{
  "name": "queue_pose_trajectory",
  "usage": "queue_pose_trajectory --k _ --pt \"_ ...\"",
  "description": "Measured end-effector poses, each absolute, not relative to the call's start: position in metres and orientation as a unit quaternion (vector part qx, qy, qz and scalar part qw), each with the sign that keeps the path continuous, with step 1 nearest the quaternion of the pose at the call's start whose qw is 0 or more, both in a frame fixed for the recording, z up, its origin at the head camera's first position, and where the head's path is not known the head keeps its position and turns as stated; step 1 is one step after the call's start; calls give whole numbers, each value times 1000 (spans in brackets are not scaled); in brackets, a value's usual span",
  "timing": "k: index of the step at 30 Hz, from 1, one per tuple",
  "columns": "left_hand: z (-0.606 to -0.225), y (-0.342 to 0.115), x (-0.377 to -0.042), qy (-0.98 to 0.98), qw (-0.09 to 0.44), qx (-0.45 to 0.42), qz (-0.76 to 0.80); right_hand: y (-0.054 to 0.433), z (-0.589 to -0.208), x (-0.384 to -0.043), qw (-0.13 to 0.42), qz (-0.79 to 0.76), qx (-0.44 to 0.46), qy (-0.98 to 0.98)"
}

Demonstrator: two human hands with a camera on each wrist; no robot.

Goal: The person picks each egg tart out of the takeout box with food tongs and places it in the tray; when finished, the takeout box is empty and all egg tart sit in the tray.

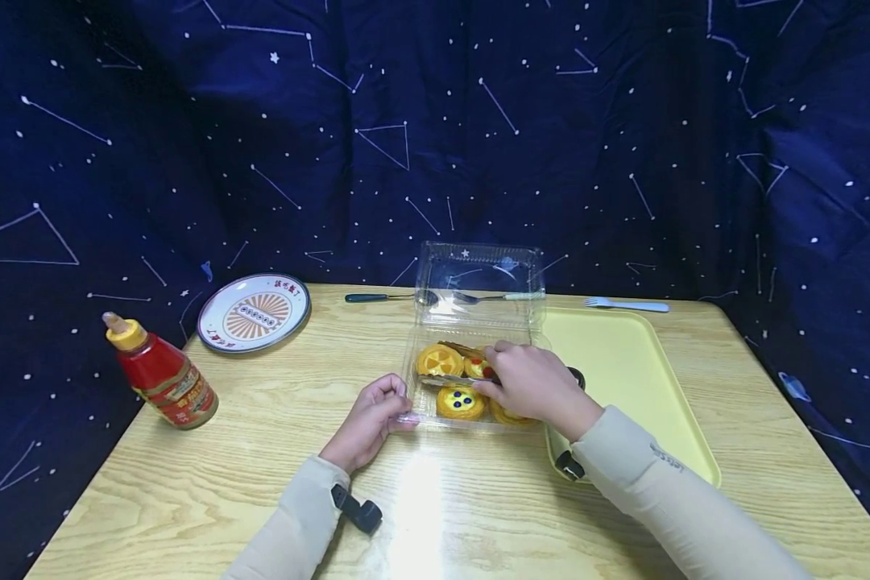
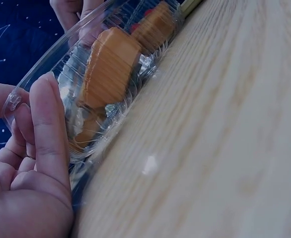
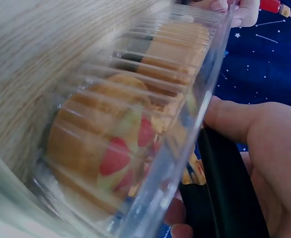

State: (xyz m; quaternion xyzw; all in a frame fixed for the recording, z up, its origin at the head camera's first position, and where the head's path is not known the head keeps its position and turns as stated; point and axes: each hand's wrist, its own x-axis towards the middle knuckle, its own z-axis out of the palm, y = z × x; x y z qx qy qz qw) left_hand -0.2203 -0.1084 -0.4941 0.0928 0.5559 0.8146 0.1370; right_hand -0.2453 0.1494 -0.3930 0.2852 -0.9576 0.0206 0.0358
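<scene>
The right hand [image 1: 540,385] has its fingers and thumb closed around the black handles of one pair of tongs [image 1: 445,379], whose two metal arms stand apart and reach leftward from that grip, over one clear plastic container [image 1: 464,333]. Four tarts show in it: an orange-topped tart [image 1: 438,360] beyond the fingertips, between the tong arms; a red-topped tart [image 1: 476,368] just beside the fingertips; a blue-dotted tart [image 1: 460,404] on the near side of the tongs; and a fourth tart [image 1: 503,413] partly hidden under the hand. Whether the tong tips touch any tart is hard to tell from here. The left hand [image 1: 370,419] pinches the container's near-left corner between thumb and fingers. Right of the tong grip lies one yellow tray [image 1: 623,379], with one light-blue fork [image 1: 627,304] past its far edge. Behind the container are two utensils, a dark-handled spoon [image 1: 366,298] and a white-handled utensil [image 1: 518,296]. Well left of both grips stand one plate [image 1: 210,322], tilted up, and one red sauce bottle [image 1: 167,379].
</scene>
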Motion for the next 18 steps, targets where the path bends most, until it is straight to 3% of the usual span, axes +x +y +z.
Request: queue_pose_trajectory --k 7,18 --pt "-495 -107 -220 556 131 88 816 157 -393 -243 88 8 299 -950" --pt "-494 -102 -219 556 120 67 820 184 -382 -233 115 51 261 -957"
